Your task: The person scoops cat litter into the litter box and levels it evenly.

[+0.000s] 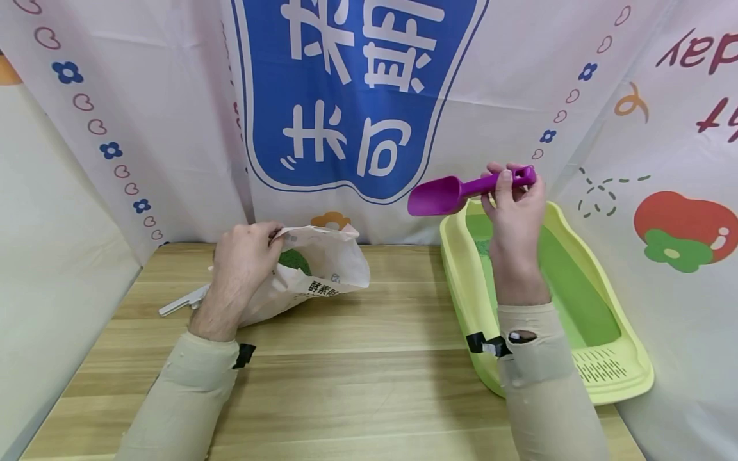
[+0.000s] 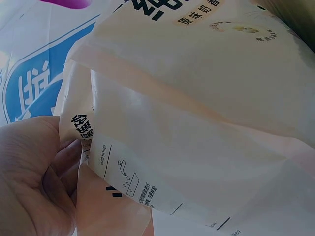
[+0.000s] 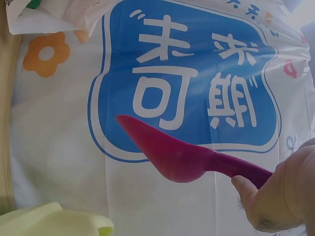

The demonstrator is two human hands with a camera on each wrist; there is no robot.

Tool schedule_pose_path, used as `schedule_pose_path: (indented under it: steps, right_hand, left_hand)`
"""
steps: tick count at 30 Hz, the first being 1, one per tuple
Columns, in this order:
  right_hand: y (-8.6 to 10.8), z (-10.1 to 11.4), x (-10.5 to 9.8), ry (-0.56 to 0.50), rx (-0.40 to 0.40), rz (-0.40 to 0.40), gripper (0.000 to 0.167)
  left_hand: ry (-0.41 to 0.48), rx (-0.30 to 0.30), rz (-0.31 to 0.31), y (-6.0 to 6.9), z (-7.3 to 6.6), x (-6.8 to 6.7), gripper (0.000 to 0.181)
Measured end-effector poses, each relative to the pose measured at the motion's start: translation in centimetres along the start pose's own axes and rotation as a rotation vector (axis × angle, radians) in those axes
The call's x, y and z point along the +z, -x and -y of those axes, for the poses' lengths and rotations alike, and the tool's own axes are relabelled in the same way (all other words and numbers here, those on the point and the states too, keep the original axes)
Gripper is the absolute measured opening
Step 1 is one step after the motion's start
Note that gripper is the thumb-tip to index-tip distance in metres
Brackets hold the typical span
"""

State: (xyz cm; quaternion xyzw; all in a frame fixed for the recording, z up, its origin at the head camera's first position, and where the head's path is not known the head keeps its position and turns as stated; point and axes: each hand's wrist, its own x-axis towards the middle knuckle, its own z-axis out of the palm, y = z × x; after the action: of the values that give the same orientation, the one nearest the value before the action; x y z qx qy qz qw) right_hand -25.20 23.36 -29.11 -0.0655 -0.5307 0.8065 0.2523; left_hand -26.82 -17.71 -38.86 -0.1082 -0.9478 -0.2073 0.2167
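My left hand (image 1: 242, 262) grips the rim of a white paper-like bag (image 1: 346, 256) that leans open to the right on the table. Green granules (image 1: 295, 261) show inside its mouth. The left wrist view shows the printed bag (image 2: 197, 108) close up, with the fingers partly hidden behind its edge. In my right hand (image 1: 519, 224) is a purple scoop (image 1: 435, 197), pinched by its handle and raised above the far end of a yellow-green litter box (image 1: 631, 365). The scoop's bowl points left, and I see no granules in it.
A few green granules (image 1: 482, 247) lie at the litter box's far end, and its near end has a slotted panel. A white, narrow plastic piece (image 1: 183, 301) sticks out left of the bag. Behind the wooden table (image 1: 369, 384) hangs a printed cloth (image 1: 357, 96).
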Motion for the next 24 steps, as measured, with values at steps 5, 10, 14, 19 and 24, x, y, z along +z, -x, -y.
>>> schedule_pose_path:
  steps: [5,10,14,19,24]
  right_hand:
    - [0.8,-0.6,0.7,0.050,-0.007,0.042,0.017]
    - [1.5,-1.2,1.4,0.076,0.005,0.088,0.013]
    - [2.0,-1.5,1.6,0.090,0.020,0.133,0.011]
    - [2.4,-1.9,1.7,0.162,0.045,0.184,0.014]
    - [3.0,-2.3,2.1,0.227,0.082,0.230,0.018]
  left_hand:
    - [-0.002,0.000,0.000,0.1,-0.1,0.0,0.018]
    - [-0.002,-0.005,0.003,0.0,-0.2,0.0,0.019]
    - [-0.001,-0.008,0.006,0.0,-0.3,0.0,0.018]
    - [0.002,-0.024,0.018,-0.2,-0.5,0.2,0.019]
    - [-0.001,-0.042,0.034,-0.4,-0.8,0.4,0.020]
